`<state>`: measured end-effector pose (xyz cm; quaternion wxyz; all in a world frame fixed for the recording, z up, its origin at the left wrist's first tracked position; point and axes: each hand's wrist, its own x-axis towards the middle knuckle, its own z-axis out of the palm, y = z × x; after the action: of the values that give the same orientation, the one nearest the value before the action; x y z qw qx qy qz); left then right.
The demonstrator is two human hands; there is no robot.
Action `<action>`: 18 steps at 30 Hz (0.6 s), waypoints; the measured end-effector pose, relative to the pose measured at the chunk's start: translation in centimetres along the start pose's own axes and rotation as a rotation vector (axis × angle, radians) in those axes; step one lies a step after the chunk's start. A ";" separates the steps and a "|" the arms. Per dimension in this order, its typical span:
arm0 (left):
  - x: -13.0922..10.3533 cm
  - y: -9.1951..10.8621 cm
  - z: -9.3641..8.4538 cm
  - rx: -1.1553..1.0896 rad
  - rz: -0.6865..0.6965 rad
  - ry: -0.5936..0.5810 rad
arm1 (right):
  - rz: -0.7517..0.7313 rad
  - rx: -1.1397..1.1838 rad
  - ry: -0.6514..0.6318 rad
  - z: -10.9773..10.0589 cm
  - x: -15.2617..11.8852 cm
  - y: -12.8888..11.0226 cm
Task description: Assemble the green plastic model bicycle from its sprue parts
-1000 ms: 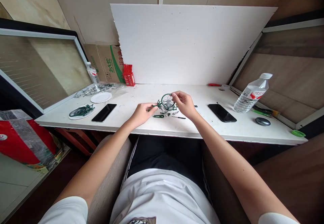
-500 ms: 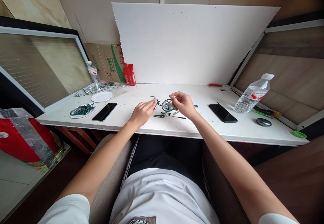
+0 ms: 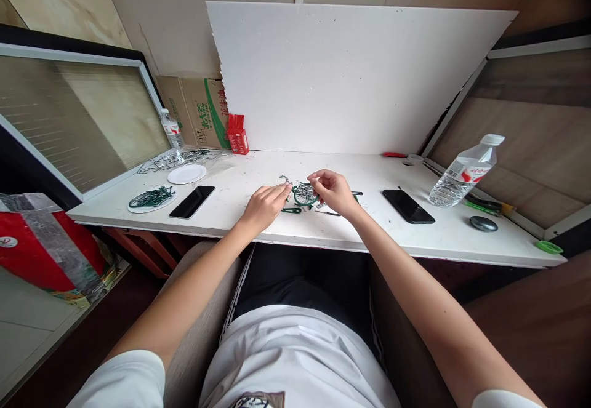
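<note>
A small green model bicycle with a spoked wheel is between my hands over the white table. My left hand is closed at its left end, fingers pressed together around the handlebar part. My right hand pinches at the right side of the wheel, thumb and forefinger together; its fingertips hide what they touch. Just below the wheel lie a green piece and a thin dark tool, with several small parts beside them.
On the left are a plate of green parts, a white plate and a phone. Another phone, a water bottle and a dark round object stand or lie right. A white board leans behind.
The left hand and the bicycle's left end have shifted slightly right, closer to my right hand. The right hand keeps its pinch at the wheel. The whole view has shifted a little.
</note>
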<state>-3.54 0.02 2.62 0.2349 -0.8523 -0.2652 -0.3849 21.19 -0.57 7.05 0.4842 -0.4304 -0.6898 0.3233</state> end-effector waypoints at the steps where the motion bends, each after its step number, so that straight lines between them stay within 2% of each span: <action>1: 0.0 0.1 0.1 -0.003 0.012 0.020 | 0.005 -0.002 -0.007 0.1 0.0 0.0; 7: -0.2 0.4 0.2 -0.015 0.033 0.109 | 0.032 -0.024 -0.016 0.3 -0.1 0.2; 14: -0.3 0.5 0.3 -0.001 0.052 0.124 | 0.089 -0.003 -0.025 0.5 -0.1 0.2; 18: -0.3 0.5 0.4 0.011 0.059 0.095 | 0.162 0.015 -0.008 0.6 -0.2 -0.4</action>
<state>-3.18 -0.24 2.04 0.2631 -0.8393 -0.2304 -0.4163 20.50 -0.97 7.12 0.4568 -0.4798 -0.6522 0.3685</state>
